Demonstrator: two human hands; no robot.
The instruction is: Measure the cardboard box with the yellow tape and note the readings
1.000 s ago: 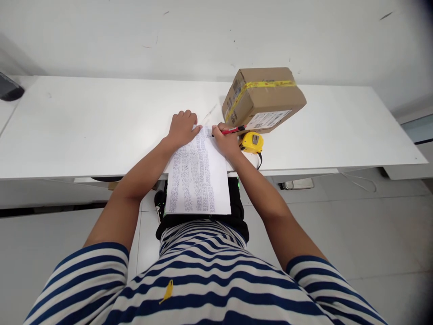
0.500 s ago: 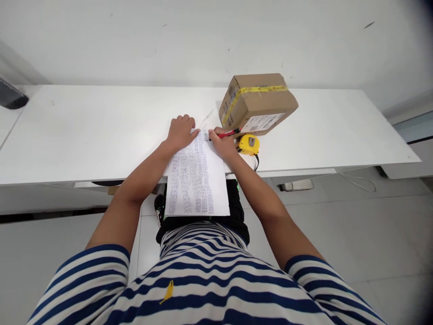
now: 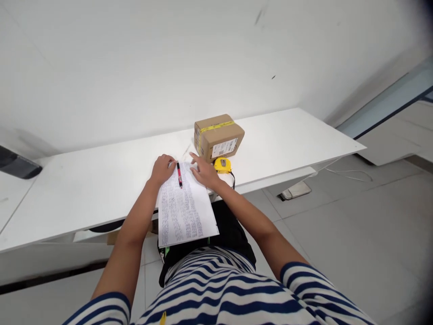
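A white sheet of paper (image 3: 204, 212) covered in rows of blue handwriting extends from the table past its front edge. Across its upper part lies a red and black pen (image 3: 179, 175). My left hand (image 3: 163, 169) rests on the sheet's upper left corner, its fingers lying down and its fingertips beside the pen's top end. With fingers spread and nothing held, my right hand (image 3: 204, 172) is over the sheet's upper right edge. Just right of that hand sits a yellow tape measure (image 3: 222, 165) with a black strap.
Behind the tape measure, a cardboard box (image 3: 219, 135) with yellow tape and a white label stands on the white table (image 3: 101, 180). A dark object (image 3: 20, 162) is at the far left. The wall runs along the table's back. A pale flat object (image 3: 296, 191) lies on the floor.
My right hand has let go of the pen, which now lies on the paper, and its fingers have spread. The camera view has shifted and tilted; my left hand stays at the sheet's upper left.
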